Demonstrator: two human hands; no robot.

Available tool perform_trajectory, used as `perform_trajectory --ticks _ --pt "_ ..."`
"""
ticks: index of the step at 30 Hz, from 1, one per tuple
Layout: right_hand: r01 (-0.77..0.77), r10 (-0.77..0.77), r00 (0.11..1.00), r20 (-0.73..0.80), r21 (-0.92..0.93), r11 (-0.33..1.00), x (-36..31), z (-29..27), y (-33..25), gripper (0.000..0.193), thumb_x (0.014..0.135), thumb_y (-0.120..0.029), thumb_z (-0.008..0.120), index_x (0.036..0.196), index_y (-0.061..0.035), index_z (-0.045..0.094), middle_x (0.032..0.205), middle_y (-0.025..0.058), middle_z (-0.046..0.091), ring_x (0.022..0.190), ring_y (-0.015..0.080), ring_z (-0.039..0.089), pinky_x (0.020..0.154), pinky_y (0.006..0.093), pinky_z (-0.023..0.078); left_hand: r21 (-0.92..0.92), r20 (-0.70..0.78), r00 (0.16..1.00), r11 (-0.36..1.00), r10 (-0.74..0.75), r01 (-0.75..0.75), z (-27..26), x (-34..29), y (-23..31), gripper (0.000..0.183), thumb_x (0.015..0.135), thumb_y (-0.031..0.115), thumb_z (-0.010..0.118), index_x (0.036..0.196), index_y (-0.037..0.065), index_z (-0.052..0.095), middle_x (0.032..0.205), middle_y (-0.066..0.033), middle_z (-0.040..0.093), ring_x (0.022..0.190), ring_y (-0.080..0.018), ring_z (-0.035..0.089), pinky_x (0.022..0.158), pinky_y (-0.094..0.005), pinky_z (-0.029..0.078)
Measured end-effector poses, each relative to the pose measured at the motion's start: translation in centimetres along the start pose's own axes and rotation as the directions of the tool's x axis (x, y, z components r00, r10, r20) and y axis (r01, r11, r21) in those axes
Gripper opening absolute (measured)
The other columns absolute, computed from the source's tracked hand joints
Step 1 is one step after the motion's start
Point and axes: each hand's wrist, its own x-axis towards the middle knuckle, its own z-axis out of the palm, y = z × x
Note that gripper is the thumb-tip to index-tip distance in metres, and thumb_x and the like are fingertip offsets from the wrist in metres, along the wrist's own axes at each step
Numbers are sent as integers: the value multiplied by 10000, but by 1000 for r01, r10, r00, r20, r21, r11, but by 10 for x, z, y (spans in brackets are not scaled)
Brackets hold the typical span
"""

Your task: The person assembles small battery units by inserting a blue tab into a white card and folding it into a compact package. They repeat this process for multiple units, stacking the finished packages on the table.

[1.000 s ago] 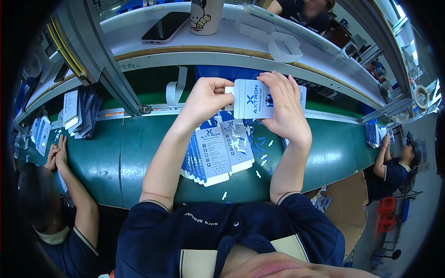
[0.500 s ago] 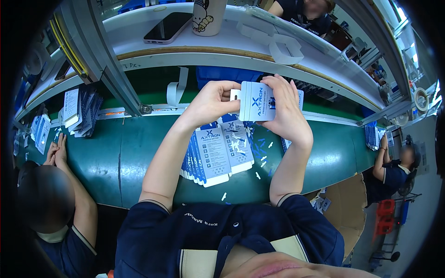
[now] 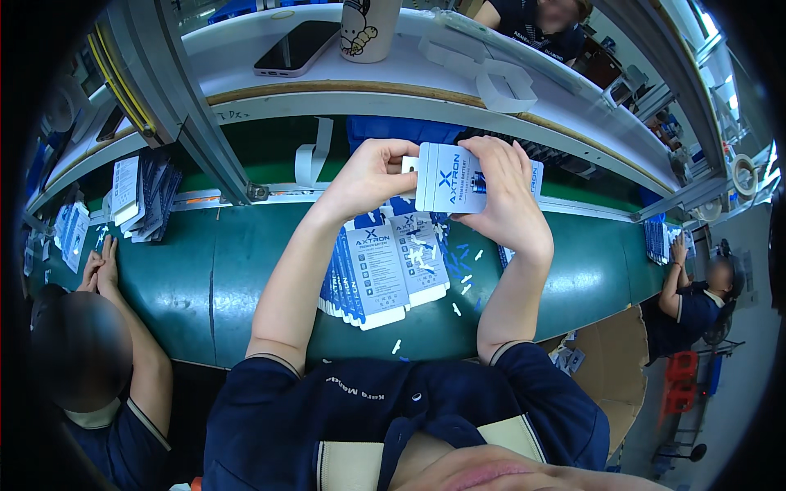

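Above the bench I hold a white and blue battery box sideways between both hands. My left hand pinches its left end, at a white tab with a slot. My right hand wraps over its right part, thumb below and fingers on top. Another printed edge shows past the right fingers, so there may be more than one box; I cannot tell how many. Below my hands lies a fanned stack of similar flat boxes, with small white paper scraps on it and blue scraps beside it.
A green bench top runs across. Behind it stand a blue bin and a white shelf with a phone and a cup. A metal post rises at left. A cardboard carton sits at right. Co-workers are on both sides.
The box in my hands has shifted slightly left, and its right-hand edge shows more beyond my right fingers. Both hands keep their grip.
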Motion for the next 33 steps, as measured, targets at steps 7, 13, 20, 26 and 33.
perform_trajectory --ticks 7,13,20,26,33 --pt "-72 70 997 22 70 995 -1 -3 4 916 501 -115 884 1313 -93 460 1257 121 524 1273 332 443 1140 519 218 173 15 999 984 31 -33 -2 1 -1 227 923 161 633 1059 -20 648 907 -49 683 851 -114 637 822 -278 505" --pt "-110 107 994 31 446 888 2 -8 12 952 552 -206 906 1369 -35 448 1323 145 472 1243 283 490 1062 433 377 -133 -70 969 960 237 -244 8 -4 7 386 1004 257 529 1306 17 517 1239 -95 581 1180 -176 540 1027 -355 412" --pt "-163 -134 971 196 961 224 -15 0 17 705 778 -180 767 1375 35 462 1347 158 528 1227 230 511 1041 379 390 231 4 883 858 470 -458 29 -14 15 458 866 179 723 1251 -8 561 1132 -145 650 1027 -218 630 884 -334 494" --pt "-226 6 972 235 928 297 -14 -7 10 397 928 -214 649 1224 44 587 1135 121 658 1028 163 605 892 307 479 292 -72 934 903 350 -316 33 -24 29 266 926 212 651 1003 -43 659 858 -138 695 766 -179 660 689 -308 506" --pt "-233 140 971 193 897 375 -5 -4 2 281 922 -183 665 1088 44 664 966 76 700 869 114 625 769 275 507 176 -120 964 961 237 -214 29 -23 26 264 966 193 608 1026 -56 676 890 -91 699 777 -113 626 693 -287 522"
